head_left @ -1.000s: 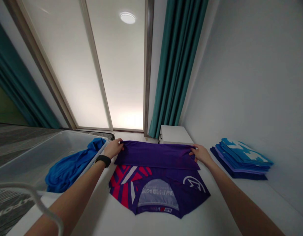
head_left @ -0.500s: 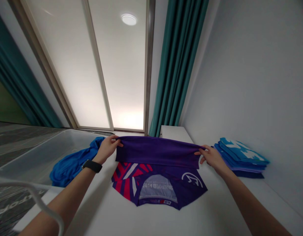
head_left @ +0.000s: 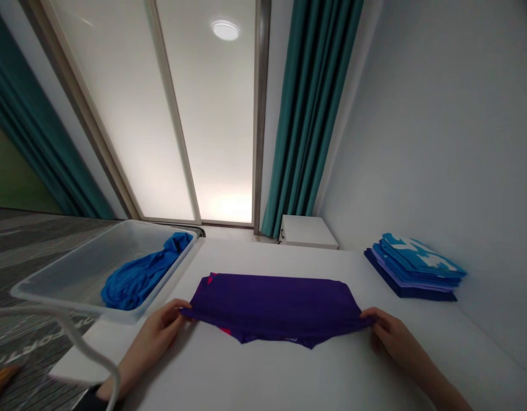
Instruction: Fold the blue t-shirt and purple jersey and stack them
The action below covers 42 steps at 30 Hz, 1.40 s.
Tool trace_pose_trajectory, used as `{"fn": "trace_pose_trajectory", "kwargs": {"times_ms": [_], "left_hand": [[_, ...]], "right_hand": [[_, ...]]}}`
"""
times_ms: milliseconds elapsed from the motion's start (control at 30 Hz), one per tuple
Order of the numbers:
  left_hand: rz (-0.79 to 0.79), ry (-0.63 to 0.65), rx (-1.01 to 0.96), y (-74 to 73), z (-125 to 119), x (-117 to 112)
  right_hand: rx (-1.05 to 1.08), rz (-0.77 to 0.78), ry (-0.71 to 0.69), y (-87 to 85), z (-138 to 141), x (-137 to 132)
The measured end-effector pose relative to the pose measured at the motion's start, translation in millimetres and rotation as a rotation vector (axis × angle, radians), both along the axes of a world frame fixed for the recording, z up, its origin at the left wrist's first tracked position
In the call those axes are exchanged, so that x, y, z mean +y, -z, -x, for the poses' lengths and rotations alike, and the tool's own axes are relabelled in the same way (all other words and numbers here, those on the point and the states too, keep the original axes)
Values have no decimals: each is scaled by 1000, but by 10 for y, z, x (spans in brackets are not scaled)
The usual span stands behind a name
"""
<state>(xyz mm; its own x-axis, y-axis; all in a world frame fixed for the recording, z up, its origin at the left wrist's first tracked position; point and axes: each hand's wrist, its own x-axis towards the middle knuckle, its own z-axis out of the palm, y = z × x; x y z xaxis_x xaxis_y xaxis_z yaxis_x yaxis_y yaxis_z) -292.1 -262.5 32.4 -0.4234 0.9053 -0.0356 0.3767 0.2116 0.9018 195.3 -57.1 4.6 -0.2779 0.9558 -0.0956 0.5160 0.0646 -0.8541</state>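
A folded purple sports jersey (head_left: 274,305) is laid flat near the middle of a white table (head_left: 254,377), closer to the near edge than to the far edge. Its upper face is plain purple, while slivers of pink print are shown at the far left corner and along the lower edge. Its near side is drawn out into a shallow, uneven point.

The jersey's left end is grasped by the left hand (head_left: 158,337), and its right end is grasped by the right hand (head_left: 395,337). Both hands are held low, just above the table top, with the cloth gathered between thumb and fingers. The grips are seen from behind, so how much fabric is pinched appears hard to judge.

A translucent plastic bin (head_left: 104,260) is placed at the table's left edge, well beside the left hand, and a crumpled blue garment (head_left: 139,279) is lying inside it. A stack of folded blue and purple garments (head_left: 413,268) is set near the right edge, against a pale wall (head_left: 417,114). A white cabinet (head_left: 308,231) is seen beyond the far edge, beside a teal curtain (head_left: 310,114) and a frosted glass panel (head_left: 117,114). A white cable (head_left: 75,337) is looped across the lower left of the view, and a small orange object (head_left: 0,379) at the corner is too cut off to be identified.
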Motion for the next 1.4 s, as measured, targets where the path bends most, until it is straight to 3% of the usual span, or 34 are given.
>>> {"fn": "trace_pose_trajectory", "kwargs": {"times_ms": [133,333,567,767,1000,1267,1400], "left_hand": [[-10,-13,88,140,-13,-100],[-4,-19,199,190,23,47],[-87,-23,167,217,163,133],[-44,-35,350,367,257,56],[5,-17,563,315,229,33],[54,-10,687,314,193,21],[-22,-44,866,285,139,-3]], "right_hand": [[-93,-32,71,37,28,-70],[-257,-293,82,27,149,-99],[-257,-271,34,23,70,-238],[-314,-256,-40,58,116,-472],[-415,-350,-52,190,112,-479],[-458,-370,-69,116,129,-514],[-422,-409,-75,100,154,-489]]}}
